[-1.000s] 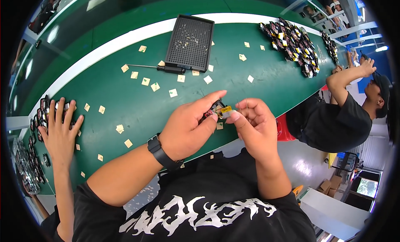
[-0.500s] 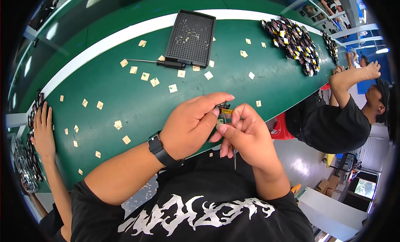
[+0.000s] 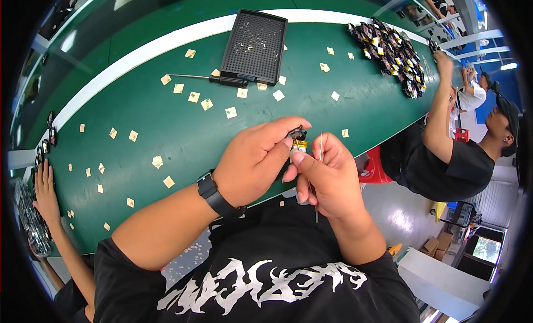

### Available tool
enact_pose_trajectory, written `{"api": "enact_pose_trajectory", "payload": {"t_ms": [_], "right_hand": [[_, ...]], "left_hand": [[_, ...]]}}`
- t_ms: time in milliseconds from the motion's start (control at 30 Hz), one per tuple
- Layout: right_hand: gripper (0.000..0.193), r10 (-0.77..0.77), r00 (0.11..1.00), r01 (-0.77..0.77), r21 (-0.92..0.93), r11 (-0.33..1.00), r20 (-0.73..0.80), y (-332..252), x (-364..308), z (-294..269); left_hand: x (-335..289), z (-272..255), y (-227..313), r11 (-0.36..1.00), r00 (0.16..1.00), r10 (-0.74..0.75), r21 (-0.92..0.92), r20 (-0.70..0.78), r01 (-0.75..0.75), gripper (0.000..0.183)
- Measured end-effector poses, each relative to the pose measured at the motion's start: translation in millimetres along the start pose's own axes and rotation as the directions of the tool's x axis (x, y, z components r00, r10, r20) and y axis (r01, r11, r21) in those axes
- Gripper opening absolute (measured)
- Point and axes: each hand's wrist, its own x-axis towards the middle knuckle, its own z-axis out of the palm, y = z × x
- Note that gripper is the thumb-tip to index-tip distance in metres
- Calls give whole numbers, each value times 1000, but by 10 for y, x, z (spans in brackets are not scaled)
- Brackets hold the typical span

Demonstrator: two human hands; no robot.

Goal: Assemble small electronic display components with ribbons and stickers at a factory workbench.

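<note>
My left hand is closed around a small black electronic device, over the near edge of the green table. Below its black part shows a yellow-wrapped piece that looks like a battery, with thin wires beside it. My right hand carries thin metal tweezers, which stand nearly upright between the fingers. The right thumb and forefinger meet at the yellow piece's lower edge. Whether they also pinch something small there is hidden. A black watch is on my left wrist.
Small cream paper squares are scattered over the green table. Farther back stand a black perforated tray with tiny bits and a screwdriver. Black devices are heaped at right. Co-workers' arms reach in from left and right.
My hands have shifted slightly, and more of the yellow piece shows. The left co-worker's hand has slid toward the table's edge. The right co-worker's raised arm has come down to the table.
</note>
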Motion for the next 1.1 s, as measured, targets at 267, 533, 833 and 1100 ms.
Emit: {"api": "enact_pose_trajectory", "payload": {"t_ms": [267, 533, 833, 1100], "right_hand": [[26, -32, 999, 38, -181, 983, 38, 11, -18, -76], [49, -418, 908, 388, -424, 818, 24, 16, 6, -232], [26, -635, 675, 660, -692, 293, 375, -98, 196, -293], [8, -458, 887, 423, -499, 757, 57, -47, 162, -178]], "left_hand": [[-22, -15, -27, 997, 999, -33, -67, -10, 32, 35], [-19, -10, -45, 996, 1000, -28, -80, -3, 27, 48], [-14, 14, -62, 990, 999, -41, -139, -35, 35, 41], [-8, 7, -45, 996, 998, -36, -81, -45, 32, 32]]}}
